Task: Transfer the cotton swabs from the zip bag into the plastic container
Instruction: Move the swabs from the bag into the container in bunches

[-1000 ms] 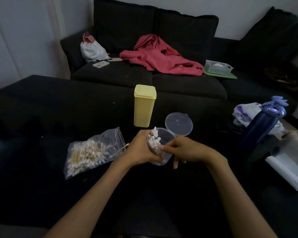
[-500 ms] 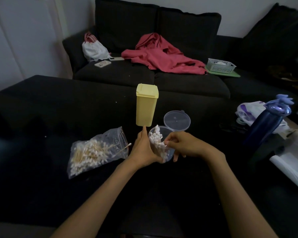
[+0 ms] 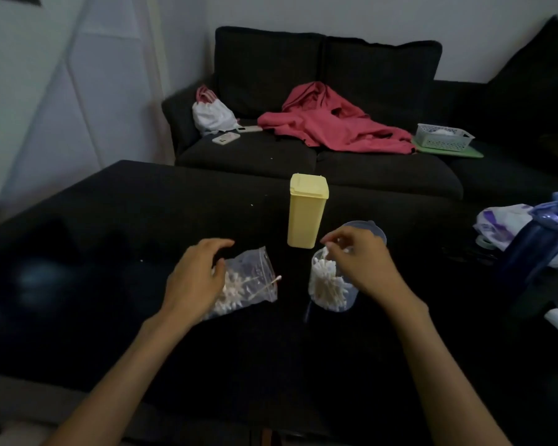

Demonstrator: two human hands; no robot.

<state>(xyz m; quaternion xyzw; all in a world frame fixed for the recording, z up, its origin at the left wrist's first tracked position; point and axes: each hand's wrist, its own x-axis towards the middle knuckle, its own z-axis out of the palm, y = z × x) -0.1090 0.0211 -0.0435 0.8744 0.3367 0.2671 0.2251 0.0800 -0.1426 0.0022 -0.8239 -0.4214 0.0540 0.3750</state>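
Roughly midway, by the look of it — the plastic container (image 3: 332,284) stood on the dark worktop (image 3: 110,220) already packed with upright cotton swabs (image 3: 326,278), while the zip bag (image 3: 245,281) just to its left lay flat with a good heap of swabs inside and one stick poking out of its open mouth toward the container. So a fair share was across and about as much was left to move; closing the container would likely follow.

The right hand (image 3: 358,265) hovered over the container's rim, its thumb and forefinger pinching the tip of a swab at the top of the bundle, the other fingers curled loosely. The left hand (image 3: 197,278) lay over the near end of the bag with fingers spread and gently bent; whether they touched the plastic I could not tell, but nothing was held in that grip.

For room, the container's clear lid (image 3: 368,230) sat just behind the right hand, and a tall yellow box (image 3: 306,217) stood close behind the gap between bag and container — easy to knock on a forward reach. A dark blue bottle (image 3: 535,252) stood well apart to the right. The near part of the worktop, under the forearms, offered open space.
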